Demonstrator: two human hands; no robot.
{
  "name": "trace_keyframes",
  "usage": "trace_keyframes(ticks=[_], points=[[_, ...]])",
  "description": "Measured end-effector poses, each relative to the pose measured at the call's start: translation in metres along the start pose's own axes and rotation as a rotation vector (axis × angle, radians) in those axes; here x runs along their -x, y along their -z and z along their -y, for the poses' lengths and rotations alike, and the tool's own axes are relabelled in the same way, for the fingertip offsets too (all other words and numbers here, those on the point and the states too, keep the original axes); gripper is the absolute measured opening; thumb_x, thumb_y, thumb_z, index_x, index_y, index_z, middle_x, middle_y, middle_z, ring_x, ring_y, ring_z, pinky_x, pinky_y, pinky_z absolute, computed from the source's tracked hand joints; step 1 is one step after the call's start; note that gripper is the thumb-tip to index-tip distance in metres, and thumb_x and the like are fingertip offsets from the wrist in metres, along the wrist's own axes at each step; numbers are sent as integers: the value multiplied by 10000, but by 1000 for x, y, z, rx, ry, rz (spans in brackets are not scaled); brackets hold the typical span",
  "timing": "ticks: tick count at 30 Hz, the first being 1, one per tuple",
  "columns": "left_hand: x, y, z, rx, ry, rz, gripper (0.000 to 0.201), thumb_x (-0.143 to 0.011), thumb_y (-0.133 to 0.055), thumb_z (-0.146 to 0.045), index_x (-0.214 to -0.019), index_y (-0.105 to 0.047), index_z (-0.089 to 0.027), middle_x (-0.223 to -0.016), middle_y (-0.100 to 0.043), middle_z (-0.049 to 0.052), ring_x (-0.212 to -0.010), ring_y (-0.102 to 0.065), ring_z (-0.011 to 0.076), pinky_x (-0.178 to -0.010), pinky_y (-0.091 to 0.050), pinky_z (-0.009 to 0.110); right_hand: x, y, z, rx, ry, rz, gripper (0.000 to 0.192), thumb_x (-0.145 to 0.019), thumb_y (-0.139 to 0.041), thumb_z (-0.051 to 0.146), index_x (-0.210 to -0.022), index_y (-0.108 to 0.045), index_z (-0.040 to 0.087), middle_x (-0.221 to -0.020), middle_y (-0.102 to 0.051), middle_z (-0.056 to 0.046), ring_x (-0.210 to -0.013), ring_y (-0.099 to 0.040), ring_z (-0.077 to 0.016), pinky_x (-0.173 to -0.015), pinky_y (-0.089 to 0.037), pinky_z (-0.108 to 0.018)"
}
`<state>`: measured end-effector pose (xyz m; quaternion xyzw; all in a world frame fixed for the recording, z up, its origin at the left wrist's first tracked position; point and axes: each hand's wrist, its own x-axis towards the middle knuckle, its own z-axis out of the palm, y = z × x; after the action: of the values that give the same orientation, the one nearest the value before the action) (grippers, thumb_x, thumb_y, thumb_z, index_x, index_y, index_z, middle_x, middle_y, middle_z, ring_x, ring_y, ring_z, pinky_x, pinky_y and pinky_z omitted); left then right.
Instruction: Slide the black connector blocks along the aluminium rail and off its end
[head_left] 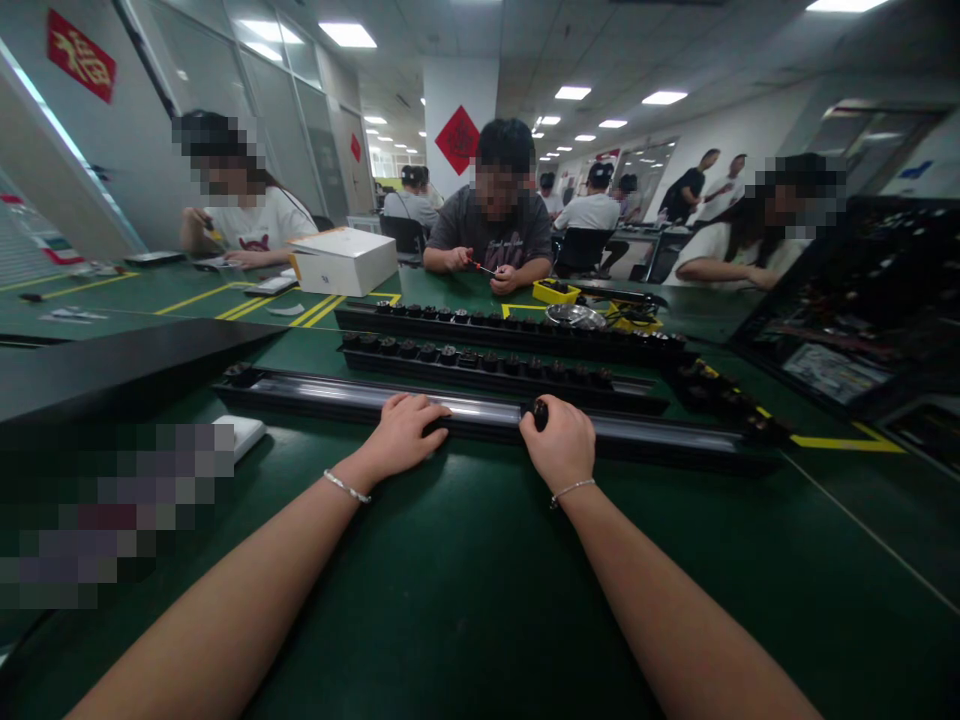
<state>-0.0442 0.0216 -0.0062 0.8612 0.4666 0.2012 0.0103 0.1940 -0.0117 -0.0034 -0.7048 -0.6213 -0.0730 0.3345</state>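
A long black rail (337, 392) with a shiny channel lies across the green table in front of me. My left hand (405, 432) rests on it left of the middle, palm down, fingers stretched out over the near edge and channel. Farther right, my right hand (564, 440) is closed around a small black round piece (540, 413) that sits at the channel. The underside of that piece is hidden by my fingers and the rail. Another black round piece (238, 371) is at the rail's left end.
Behind lie two more black rails, a shorter one (480, 366) and a longer one (420, 318), lined with several black round pieces. Yellow trays (556, 292) and a white box (349, 262) stand farther back. Across the table a person (489, 225) holds a red-handled screwdriver (484, 268).
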Motion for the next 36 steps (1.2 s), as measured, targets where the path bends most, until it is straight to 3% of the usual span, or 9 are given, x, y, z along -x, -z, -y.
trace_keyframes(ticks=[15,36], points=[[0,1,0,9,9,20,282,-853,-490,-365,-1089,-600,-257,-1012,-599,28,-1037,-537,210,-1033,-251,447,-1,3,-4,22,-44,-4,350,-792,-484,395,-1019,-608,160,-994,-655,-107,-999,-532,-249,-906,-319,-396],[0,1,1,14,4,24,296,-851,-486,-363,-1106,-592,-254,-1004,-593,33,-1025,-535,210,-1034,-250,456,-3,8,-13,17,-99,-26,326,-769,-480,331,-1019,-613,169,-962,-654,-103,-1006,-525,-257,-928,-309,-418]])
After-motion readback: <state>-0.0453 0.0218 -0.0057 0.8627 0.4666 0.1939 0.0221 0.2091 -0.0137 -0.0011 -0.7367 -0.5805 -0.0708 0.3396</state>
